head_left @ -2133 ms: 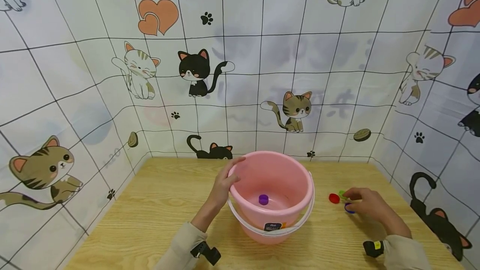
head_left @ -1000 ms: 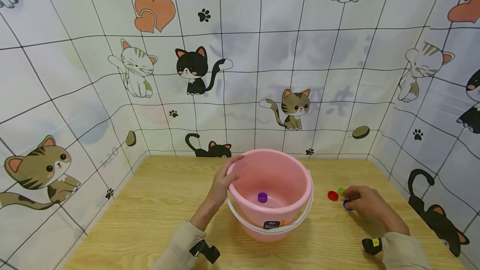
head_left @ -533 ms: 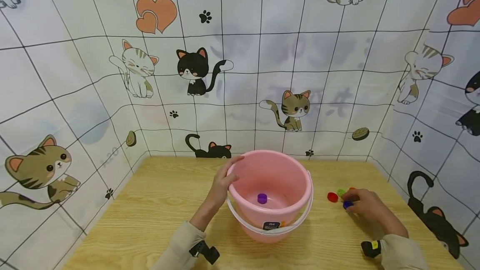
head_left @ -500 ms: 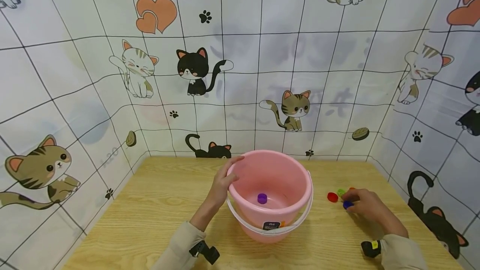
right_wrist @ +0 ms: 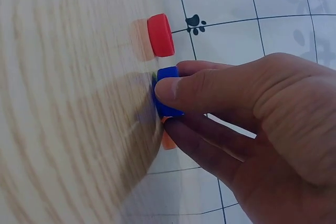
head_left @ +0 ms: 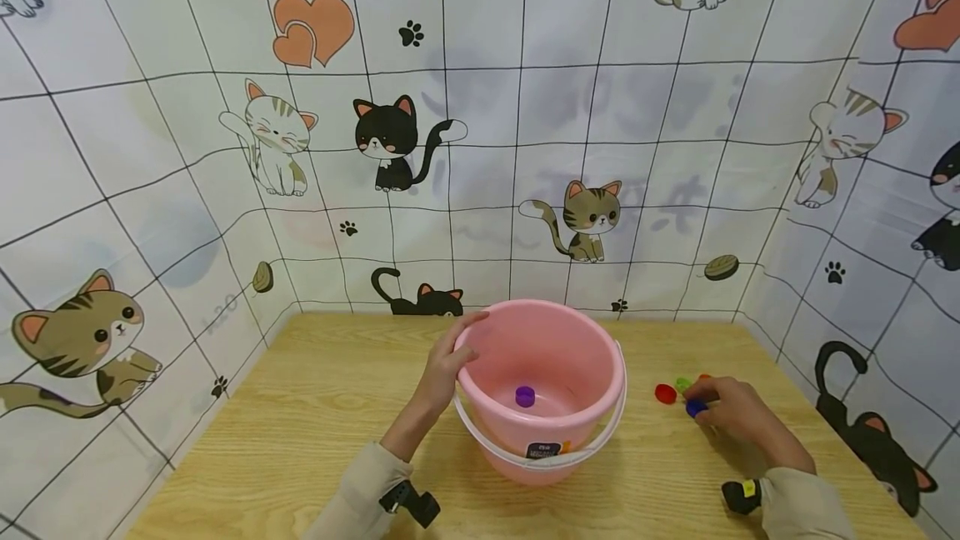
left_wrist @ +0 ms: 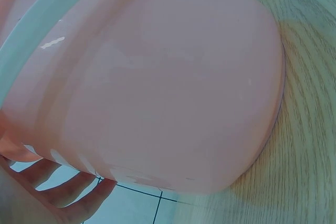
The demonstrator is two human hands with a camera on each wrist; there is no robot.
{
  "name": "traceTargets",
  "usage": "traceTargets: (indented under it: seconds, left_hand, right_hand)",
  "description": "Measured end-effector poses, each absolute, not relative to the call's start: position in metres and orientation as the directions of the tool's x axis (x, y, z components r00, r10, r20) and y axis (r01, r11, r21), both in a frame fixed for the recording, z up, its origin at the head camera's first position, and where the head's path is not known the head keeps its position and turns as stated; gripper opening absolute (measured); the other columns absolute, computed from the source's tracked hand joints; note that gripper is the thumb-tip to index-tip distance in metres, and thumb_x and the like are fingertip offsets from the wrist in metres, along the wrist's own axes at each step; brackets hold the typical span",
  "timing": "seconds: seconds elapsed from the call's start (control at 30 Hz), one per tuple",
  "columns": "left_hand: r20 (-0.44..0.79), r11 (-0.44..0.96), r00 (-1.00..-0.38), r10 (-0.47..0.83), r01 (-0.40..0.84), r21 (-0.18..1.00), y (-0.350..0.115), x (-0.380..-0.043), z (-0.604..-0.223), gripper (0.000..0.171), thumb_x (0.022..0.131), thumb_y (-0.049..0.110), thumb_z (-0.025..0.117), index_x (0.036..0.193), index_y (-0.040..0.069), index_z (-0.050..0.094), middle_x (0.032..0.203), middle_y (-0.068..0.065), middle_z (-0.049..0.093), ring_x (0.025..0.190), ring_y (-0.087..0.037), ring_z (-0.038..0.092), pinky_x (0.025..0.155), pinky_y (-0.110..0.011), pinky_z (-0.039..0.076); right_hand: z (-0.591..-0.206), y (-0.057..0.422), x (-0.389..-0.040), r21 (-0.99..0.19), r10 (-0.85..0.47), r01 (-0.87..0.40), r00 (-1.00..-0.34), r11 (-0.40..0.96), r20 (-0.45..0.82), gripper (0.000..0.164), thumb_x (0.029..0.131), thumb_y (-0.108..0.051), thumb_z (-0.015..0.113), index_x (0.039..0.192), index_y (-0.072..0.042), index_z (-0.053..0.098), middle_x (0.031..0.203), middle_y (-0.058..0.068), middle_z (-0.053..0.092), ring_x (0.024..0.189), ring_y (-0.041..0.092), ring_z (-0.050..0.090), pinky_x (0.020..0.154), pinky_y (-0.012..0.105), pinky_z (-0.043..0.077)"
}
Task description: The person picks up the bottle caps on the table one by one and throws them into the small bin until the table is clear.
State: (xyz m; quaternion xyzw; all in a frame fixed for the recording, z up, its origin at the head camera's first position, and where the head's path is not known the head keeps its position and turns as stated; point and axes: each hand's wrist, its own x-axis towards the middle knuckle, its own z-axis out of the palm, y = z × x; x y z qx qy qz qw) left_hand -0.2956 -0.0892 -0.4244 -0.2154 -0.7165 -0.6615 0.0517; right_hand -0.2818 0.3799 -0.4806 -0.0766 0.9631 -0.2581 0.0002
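Observation:
My left hand (head_left: 442,369) grips the left rim of a pink plastic bucket (head_left: 491,419), thumb inside and fingers outside. In the left wrist view the fingers (left_wrist: 79,190) curve along the bucket's side (left_wrist: 168,87). A purple bottle cap (head_left: 525,396) lies on the bucket's floor. To the right of the bucket, my right hand (head_left: 738,413) pinches a blue bottle cap (head_left: 695,408) between thumb and fingers, low at the table. Close by lie a red cap (head_left: 665,394), a green cap (head_left: 682,385) and an orange cap (right_wrist: 168,141), the last partly hidden by the hand.
The bucket's white handle (head_left: 551,465) hangs down at the front. A wooden table (head_left: 315,432) bears everything, and a white cloth (head_left: 487,107) printed with cats and grid lines encloses it at the back and sides. Each wrist wears a black camera (head_left: 411,505).
The blue cap, earlier seen as a ring beside the fingertips, is now pinched and tilted. My right hand has shifted slightly, baring some of the orange cap. My left hand and the bucket stay put.

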Motion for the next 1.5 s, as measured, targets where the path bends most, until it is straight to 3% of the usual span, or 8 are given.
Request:
traceTargets:
  seconds: [0.53,1.13,1.5]
  left_hand:
    - [0.364,0.026,-0.900,0.242,0.381,0.924,-0.089,-0.296,-0.425,0.060,0.087,0.011,0.050,0.146,0.018,0.057,0.148,-0.014,0.055,0.119,-0.036,0.062,0.093,-0.052,0.058]
    - [0.338,0.030,-0.908,0.249,0.356,0.934,-0.090,-0.295,-0.424,0.061,0.087,0.013,0.051,0.147,0.023,0.056,0.150,-0.012,0.054,0.124,-0.037,0.060,0.098,-0.057,0.055]
    - [0.334,0.043,-0.911,0.241,0.354,0.934,-0.089,-0.294,-0.424,0.062,0.086,0.014,0.051,0.147,0.025,0.056,0.150,-0.010,0.054,0.124,-0.035,0.060,0.095,-0.049,0.058]
  right_hand:
    - [-0.475,0.377,-0.280,-0.487,-0.149,-0.147,-0.988,0.861,0.035,0.033,0.082,-0.004,0.079,0.113,0.004,0.073,0.109,0.019,0.074,0.102,0.039,0.070,0.089,0.056,0.057]
    - [-0.463,0.372,-0.276,-0.470,-0.151,-0.167,-0.986,0.867,0.072,0.033,0.081,-0.004,0.078,0.112,0.006,0.072,0.103,0.017,0.075,0.094,0.032,0.071,0.086,0.053,0.059]
    - [-0.459,0.371,-0.276,-0.460,-0.166,-0.192,-0.981,0.867,0.097,0.032,0.082,-0.005,0.077,0.112,0.007,0.073,0.104,0.020,0.075,0.095,0.034,0.071,0.083,0.051,0.060]
